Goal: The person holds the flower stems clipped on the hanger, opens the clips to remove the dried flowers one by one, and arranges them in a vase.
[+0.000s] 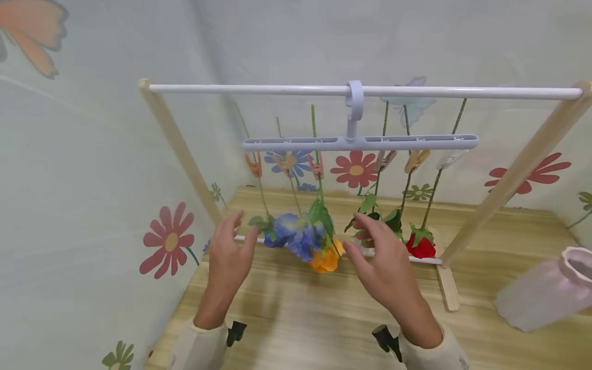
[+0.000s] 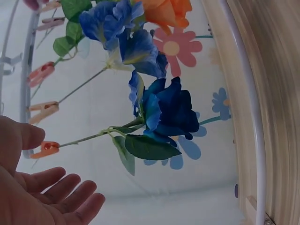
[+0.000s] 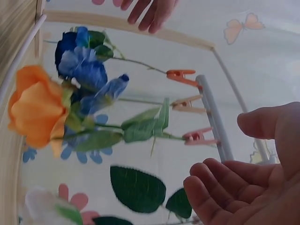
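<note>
Both hands hold nothing, their fingers parted and slightly bent. In the head view my left hand (image 1: 227, 259) is beside the blue flowers (image 1: 296, 232), left of them. My right hand (image 1: 386, 262) is between the orange rose (image 1: 326, 258) and the red rose (image 1: 422, 245), partly hiding green leaves. The flowers hang heads down, their stems pinched by clothespins under a grey-blue hanger (image 1: 305, 145). An orange clothespin (image 2: 46, 149) grips the dark blue rose's (image 2: 172, 111) stem near my left hand. A pink clothespin (image 3: 200, 137) is above my right fingers in the right wrist view.
The hanger hooks over a white rod (image 1: 250, 90) between wooden posts (image 1: 180, 149). A lower white bar runs behind the flower heads, and a wooden foot (image 1: 447, 288) extends forward. A pale pink vase (image 1: 541, 293) tilts at the right. A flower-printed cloth surrounds the wooden table (image 1: 305, 329).
</note>
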Demonstrator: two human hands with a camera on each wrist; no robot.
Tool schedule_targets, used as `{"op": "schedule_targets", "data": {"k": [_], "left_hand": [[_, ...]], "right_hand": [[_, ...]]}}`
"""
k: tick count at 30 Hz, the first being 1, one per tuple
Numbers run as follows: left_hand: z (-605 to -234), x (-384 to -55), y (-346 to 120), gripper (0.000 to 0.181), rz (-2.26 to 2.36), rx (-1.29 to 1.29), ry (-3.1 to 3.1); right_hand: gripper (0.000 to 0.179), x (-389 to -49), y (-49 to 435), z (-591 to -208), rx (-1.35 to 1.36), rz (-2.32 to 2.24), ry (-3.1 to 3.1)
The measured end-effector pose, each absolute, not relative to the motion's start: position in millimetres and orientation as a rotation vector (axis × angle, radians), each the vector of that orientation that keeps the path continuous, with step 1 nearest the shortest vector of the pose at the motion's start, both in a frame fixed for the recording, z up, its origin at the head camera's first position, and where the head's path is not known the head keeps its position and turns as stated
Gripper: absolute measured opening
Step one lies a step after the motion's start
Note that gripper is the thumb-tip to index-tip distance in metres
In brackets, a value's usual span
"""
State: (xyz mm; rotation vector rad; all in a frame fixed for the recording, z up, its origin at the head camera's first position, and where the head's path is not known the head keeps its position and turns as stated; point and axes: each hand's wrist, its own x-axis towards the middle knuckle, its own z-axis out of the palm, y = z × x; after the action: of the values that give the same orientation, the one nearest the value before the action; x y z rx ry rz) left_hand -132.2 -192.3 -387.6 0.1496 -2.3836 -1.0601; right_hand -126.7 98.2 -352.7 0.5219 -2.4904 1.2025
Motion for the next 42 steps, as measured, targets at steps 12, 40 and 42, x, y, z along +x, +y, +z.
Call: {"op": "schedule_targets", "data": {"k": [12, 40, 42], "left_hand": [[-381, -155, -194, 0.044, -1.347, 0.280, -2.315], [-367, -204, -179, 0.040, -1.365, 0.295, -2.235], [-367, -205, -179, 0.037, -1.329, 0.294, -2.232]], "right_hand": [[0.052, -159, 52, -334, 0.642, 1.458, -2.416], [0.055, -199, -43, -297, 0.716, 1.582, -2.469], [0.055, -202, -47, -296, 0.708, 1.556, -2.479]]}}
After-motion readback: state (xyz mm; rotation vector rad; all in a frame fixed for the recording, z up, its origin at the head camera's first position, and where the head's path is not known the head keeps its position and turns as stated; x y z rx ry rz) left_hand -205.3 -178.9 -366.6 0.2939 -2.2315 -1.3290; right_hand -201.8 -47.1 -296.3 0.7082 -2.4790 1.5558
